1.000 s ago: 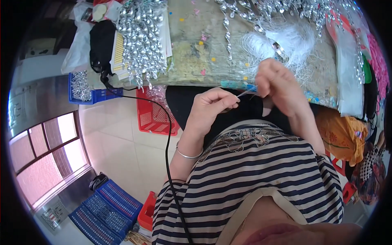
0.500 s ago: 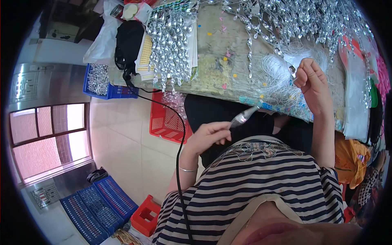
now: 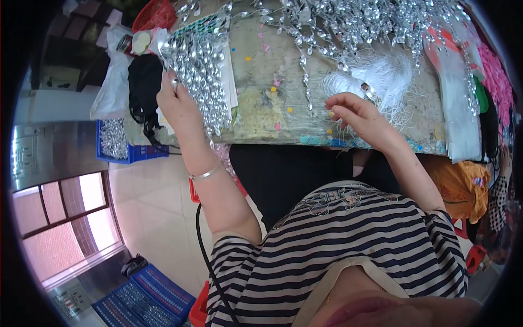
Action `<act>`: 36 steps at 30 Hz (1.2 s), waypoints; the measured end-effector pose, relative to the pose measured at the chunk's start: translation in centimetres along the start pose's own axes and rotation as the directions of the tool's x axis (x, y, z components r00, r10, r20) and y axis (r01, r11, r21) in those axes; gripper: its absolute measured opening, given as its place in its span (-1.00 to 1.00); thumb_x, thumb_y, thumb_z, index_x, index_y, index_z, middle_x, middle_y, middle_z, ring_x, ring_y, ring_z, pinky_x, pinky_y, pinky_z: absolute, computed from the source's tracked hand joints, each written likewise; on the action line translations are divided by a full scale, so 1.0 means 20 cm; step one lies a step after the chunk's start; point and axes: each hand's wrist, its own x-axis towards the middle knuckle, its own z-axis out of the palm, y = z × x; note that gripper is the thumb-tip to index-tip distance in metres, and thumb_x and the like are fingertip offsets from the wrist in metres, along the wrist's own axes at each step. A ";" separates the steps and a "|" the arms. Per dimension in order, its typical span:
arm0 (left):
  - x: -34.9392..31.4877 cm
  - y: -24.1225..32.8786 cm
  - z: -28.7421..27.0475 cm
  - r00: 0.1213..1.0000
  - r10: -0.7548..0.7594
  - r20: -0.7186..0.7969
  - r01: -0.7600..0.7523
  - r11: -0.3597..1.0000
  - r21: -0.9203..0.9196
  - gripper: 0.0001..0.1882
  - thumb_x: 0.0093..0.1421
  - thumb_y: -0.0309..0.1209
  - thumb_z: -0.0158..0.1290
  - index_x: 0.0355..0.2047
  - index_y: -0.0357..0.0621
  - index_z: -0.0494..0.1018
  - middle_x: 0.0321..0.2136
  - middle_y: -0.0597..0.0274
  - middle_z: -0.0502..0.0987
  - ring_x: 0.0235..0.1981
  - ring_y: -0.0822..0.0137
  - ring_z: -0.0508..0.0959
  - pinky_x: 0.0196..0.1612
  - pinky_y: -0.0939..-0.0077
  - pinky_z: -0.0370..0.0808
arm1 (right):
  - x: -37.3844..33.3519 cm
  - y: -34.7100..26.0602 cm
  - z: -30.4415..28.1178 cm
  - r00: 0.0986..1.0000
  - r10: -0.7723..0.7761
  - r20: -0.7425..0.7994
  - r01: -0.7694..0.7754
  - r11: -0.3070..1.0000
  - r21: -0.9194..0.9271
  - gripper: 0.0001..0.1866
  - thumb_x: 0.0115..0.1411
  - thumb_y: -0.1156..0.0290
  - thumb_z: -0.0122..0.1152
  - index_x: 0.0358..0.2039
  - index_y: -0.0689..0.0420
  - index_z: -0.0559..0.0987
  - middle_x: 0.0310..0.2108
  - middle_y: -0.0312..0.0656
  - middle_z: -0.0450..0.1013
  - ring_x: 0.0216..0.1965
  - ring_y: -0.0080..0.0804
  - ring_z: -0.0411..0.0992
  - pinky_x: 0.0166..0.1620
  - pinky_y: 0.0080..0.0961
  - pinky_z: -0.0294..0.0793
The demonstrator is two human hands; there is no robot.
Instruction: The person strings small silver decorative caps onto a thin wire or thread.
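At the left of the table, my left hand (image 3: pixel 180 106) reaches over a bundle of silver twisted-bead strands (image 3: pixel 208 82). Its fingers are pinched together, and a shiny silver bead (image 3: pixel 174 82) shows at the fingertips; the rest of what it holds is hidden. My right hand (image 3: pixel 359 115) hovers over the front part of the table, with its fingers curved and apart and nothing visible in them. Just beyond it lies a loose tangle of white thread (image 3: pixel 389 76), with a silver piece (image 3: pixel 368 90) on it.
More silver strands (image 3: pixel 376 22) spread over the back right of the table (image 3: pixel 267 117). Clear plastic bags (image 3: pixel 460 109) hang at its right edge. A black bag (image 3: pixel 144 82) and white plastic bag (image 3: pixel 111 87) lie left. Below stands a blue crate (image 3: pixel 114 139) of silver beads.
My left hand has swung from in front of my lap to the strands at the left, carrying the silver piece. My right hand has lowered leftward and its fingers have loosened. The view has shifted.
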 end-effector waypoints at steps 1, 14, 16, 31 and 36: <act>0.06 -0.04 0.01 0.999 -0.022 0.027 0.020 0.999 0.048 -0.60 0.12 -0.57 -0.04 0.01 -0.34 0.33 -0.36 -0.07 0.39 -0.39 0.10 0.45 -0.30 0.33 0.36 | 0.03 0.00 0.01 0.999 -0.033 -0.019 0.030 0.992 -0.119 -0.74 0.26 0.36 0.00 -0.09 0.20 0.44 -0.19 -0.28 0.43 -0.22 -0.58 0.40 -0.16 -0.59 0.39; 0.25 -0.35 0.24 0.979 0.199 0.040 -0.200 0.908 0.368 -0.48 0.05 -0.49 0.05 0.05 -0.39 0.25 -0.20 -0.25 0.40 -0.18 -0.14 0.43 -0.12 0.15 0.35 | 0.49 0.03 0.16 0.955 -0.286 -0.082 0.096 0.557 -0.825 -0.45 0.10 0.21 0.15 0.01 0.22 0.25 -0.21 0.02 0.39 -0.25 0.00 0.45 -0.26 -0.19 0.45; 0.24 -0.34 0.23 0.971 0.236 0.045 -0.237 0.915 0.328 -0.47 0.00 -0.58 0.06 0.02 -0.47 0.26 -0.24 -0.29 0.42 -0.22 -0.18 0.43 -0.13 0.10 0.35 | 0.54 0.03 0.17 0.967 -0.243 -0.080 0.061 0.524 -0.850 -0.43 0.10 0.22 0.15 0.05 0.19 0.22 -0.21 0.04 0.40 -0.26 -0.01 0.45 -0.27 -0.20 0.45; -0.20 0.21 0.27 0.920 -0.186 0.344 0.362 0.735 -0.573 -0.53 0.27 -0.30 -0.06 0.07 -0.41 0.26 -0.12 0.00 0.47 -0.09 0.25 0.47 -0.07 0.55 0.40 | 0.17 -0.20 0.10 0.990 -0.140 -0.026 0.127 0.950 -0.284 -0.52 0.18 0.44 -0.03 0.14 0.18 0.23 -0.60 -0.37 0.17 -0.55 -0.62 0.17 -0.44 -0.61 0.21; -0.39 0.38 0.49 0.694 -0.238 0.680 0.719 0.280 -0.636 -0.52 0.29 -0.27 -0.08 0.11 -0.36 0.20 -0.15 0.06 0.45 -0.21 0.27 0.53 -0.14 0.47 0.48 | 0.00 -0.15 0.14 0.981 -0.152 0.119 0.172 0.966 -0.191 -0.53 0.20 0.50 -0.05 0.14 0.18 0.22 -0.60 -0.42 0.11 -0.55 -0.68 0.11 -0.45 -0.66 0.17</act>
